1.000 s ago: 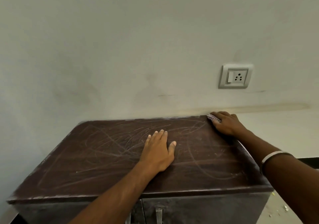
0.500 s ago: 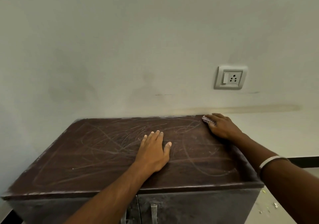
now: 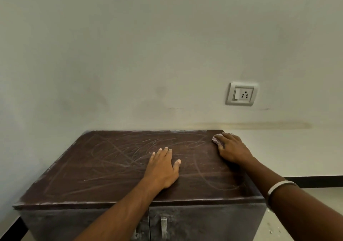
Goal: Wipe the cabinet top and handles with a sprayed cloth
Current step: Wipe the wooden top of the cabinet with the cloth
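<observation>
1. The right hand [image 3: 233,149] is pressing a small crumpled cloth [image 3: 217,140] under its fingers, which are curling over it and holding it flat against the wood; only a pale, pinkish edge of the cloth is showing past the fingertips.
2. The cloth is lying at the far right corner of the cabinet top [image 3: 104,168], near the wall [image 3: 148,55].
3. The left hand [image 3: 163,168] is holding nothing; it is lying palm down with the fingers straight and close together, near the middle of the top.
4. The top is a flat dark brown board, rectangular with slightly rounded far corners. Its surface is looking dusty and is carrying many thin pale curved streaks crossing one another.
5. The front edge is showing a worn, whitish line along its length.
6. Below it, two dark doors are meeting in a narrow vertical seam, and a slim metal handle [image 3: 163,226] is hanging on the right door just beside the seam.
7. A white rectangular socket [image 3: 241,93] with a switch is sitting on the matte pale wall, above the right hand.
8. A thin pale bangle [image 3: 278,186] is circling the right wrist.
</observation>
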### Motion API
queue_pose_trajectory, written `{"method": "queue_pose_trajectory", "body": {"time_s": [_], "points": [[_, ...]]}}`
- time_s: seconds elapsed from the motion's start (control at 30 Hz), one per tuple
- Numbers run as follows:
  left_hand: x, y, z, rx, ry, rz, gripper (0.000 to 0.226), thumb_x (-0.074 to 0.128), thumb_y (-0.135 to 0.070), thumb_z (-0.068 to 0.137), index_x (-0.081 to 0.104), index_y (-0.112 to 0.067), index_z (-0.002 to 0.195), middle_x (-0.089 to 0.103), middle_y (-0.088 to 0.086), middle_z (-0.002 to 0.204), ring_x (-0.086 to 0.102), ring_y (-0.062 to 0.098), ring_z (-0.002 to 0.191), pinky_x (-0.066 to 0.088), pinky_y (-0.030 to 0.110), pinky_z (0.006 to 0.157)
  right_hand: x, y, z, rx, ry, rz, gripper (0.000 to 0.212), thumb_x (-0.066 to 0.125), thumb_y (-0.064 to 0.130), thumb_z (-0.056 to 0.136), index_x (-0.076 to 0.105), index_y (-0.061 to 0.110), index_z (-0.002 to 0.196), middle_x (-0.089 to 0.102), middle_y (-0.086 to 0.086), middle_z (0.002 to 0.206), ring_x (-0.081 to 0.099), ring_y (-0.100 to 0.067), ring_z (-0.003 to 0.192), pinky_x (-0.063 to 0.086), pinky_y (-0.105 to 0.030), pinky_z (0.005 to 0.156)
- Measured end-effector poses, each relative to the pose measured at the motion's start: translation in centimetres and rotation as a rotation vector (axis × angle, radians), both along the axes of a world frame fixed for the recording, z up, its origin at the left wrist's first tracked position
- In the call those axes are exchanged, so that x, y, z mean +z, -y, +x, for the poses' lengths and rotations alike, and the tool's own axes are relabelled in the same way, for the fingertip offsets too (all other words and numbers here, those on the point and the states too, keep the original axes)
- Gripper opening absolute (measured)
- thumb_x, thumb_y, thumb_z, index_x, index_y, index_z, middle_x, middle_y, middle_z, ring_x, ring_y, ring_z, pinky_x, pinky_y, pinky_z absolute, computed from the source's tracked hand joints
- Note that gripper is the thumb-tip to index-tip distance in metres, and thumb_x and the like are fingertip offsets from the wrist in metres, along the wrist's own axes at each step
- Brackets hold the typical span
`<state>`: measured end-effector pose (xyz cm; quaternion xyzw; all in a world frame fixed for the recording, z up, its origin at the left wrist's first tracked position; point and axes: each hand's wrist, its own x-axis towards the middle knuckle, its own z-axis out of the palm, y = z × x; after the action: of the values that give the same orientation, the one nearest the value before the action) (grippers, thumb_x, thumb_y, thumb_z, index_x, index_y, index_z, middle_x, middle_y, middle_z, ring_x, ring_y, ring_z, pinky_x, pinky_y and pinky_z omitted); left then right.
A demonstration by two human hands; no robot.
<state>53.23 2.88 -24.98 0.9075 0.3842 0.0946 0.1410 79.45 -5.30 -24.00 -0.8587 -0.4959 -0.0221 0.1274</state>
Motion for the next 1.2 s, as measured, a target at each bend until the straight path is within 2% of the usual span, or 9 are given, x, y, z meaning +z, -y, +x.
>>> {"method": "queue_pose_trajectory", "body": {"time_s": [0.07, 0.2, 0.3, 0.47, 0.7, 0.83, 0.97, 1.2], "points": [[0.0, 0.0, -0.2, -0.003, -0.004, -0.003, 0.064, 0.025, -0.047, 0.101, 0.014, -0.013, 0.153, 0.01, 0.004, 0.162, 0.005, 0.02, 0.149, 0.002, 0.037, 0.121, 0.0, -0.4, -1.0, 0.018, 0.034, -0.005, 0.046, 0.033, 0.032, 0.102, 0.037, 0.03, 0.148, 0.027, -0.001, 0.16, 0.019, -0.024, 0.147, 0.007, -0.034, 0.122], [0.1, 0.1, -0.3, -0.005, -0.006, -0.009, 0.064, 0.025, -0.047, 0.101, 0.013, -0.013, 0.153, 0.009, 0.004, 0.162, 0.004, 0.021, 0.149, 0.003, 0.037, 0.121, -0.8, 0.5, -2.5, 0.205, 0.047, 0.02, 0.046, 0.035, 0.035, 0.101, 0.038, 0.034, 0.147, 0.031, 0.004, 0.158, 0.02, -0.02, 0.147, 0.007, -0.032, 0.121], [0.0, 0.3, -0.6, -0.005, -0.011, -0.007, 0.064, 0.025, -0.046, 0.101, 0.012, -0.013, 0.153, 0.008, 0.005, 0.162, 0.004, 0.021, 0.149, 0.003, 0.037, 0.121, -0.6, 1.6, -1.2, 0.119, 0.026, 0.015, 0.047, 0.036, 0.035, 0.1, 0.037, 0.038, 0.146, 0.031, 0.005, 0.157, 0.022, -0.022, 0.146, 0.015, -0.035, 0.121], [-0.3, 0.6, -1.3, 0.003, -0.004, 0.021, 0.063, 0.025, -0.046, 0.101, 0.013, -0.013, 0.153, 0.009, 0.004, 0.162, 0.004, 0.02, 0.149, 0.003, 0.037, 0.121, -0.2, 1.1, -1.3, -0.03, -0.005, -0.005, 0.048, 0.033, 0.031, 0.1, 0.035, 0.034, 0.148, 0.026, 0.001, 0.16, 0.016, -0.026, 0.148, 0.013, -0.038, 0.121], [-0.8, 1.7, -2.0, 0.028, 0.033, 0.035, 0.063, 0.025, -0.047, 0.101, 0.015, -0.014, 0.153, 0.009, 0.003, 0.162, 0.004, 0.019, 0.149, 0.002, 0.037, 0.122, -0.5, 3.4, -4.1, 0.158, 0.039, 0.032, 0.047, 0.035, 0.034, 0.101, 0.035, 0.034, 0.148, 0.03, 0.004, 0.158, 0.019, -0.021, 0.147, 0.007, -0.032, 0.121], [-1.1, 2.4, -2.7, 0.033, 0.049, 0.033, 0.063, 0.025, -0.047, 0.101, 0.015, -0.014, 0.153, 0.01, 0.003, 0.162, 0.005, 0.018, 0.149, 0.002, 0.036, 0.122, -0.5, 5.3, -2.9, 0.048, -0.008, 0.017, 0.046, 0.035, 0.037, 0.101, 0.034, 0.038, 0.147, 0.027, 0.005, 0.159, 0.019, -0.022, 0.147, 0.015, -0.036, 0.121], [-1.4, 2.7, -3.0, 0.046, 0.08, 0.06, 0.062, 0.024, -0.047, 0.101, 0.017, -0.014, 0.153, 0.014, 0.003, 0.161, 0.008, 0.017, 0.149, 0.002, 0.036, 0.122, -0.4, 5.2, -3.7, -0.032, -0.006, 0.012, 0.047, 0.032, 0.036, 0.1, 0.033, 0.035, 0.148, 0.026, 0.001, 0.16, 0.017, -0.024, 0.148, 0.014, -0.039, 0.122], [-1.6, 3.4, -3.9, 0.058, 0.143, 0.105, 0.06, 0.024, -0.046, 0.101, 0.022, -0.014, 0.152, 0.02, 0.002, 0.16, 0.013, 0.016, 0.148, 0.004, 0.034, 0.122, -1.0, 7.1, -6.9, 0.132, 0.047, 0.065, 0.048, 0.036, 0.039, 0.099, 0.034, 0.039, 0.147, 0.031, 0.008, 0.157, 0.021, -0.017, 0.146, 0.013, -0.032, 0.122]]}}
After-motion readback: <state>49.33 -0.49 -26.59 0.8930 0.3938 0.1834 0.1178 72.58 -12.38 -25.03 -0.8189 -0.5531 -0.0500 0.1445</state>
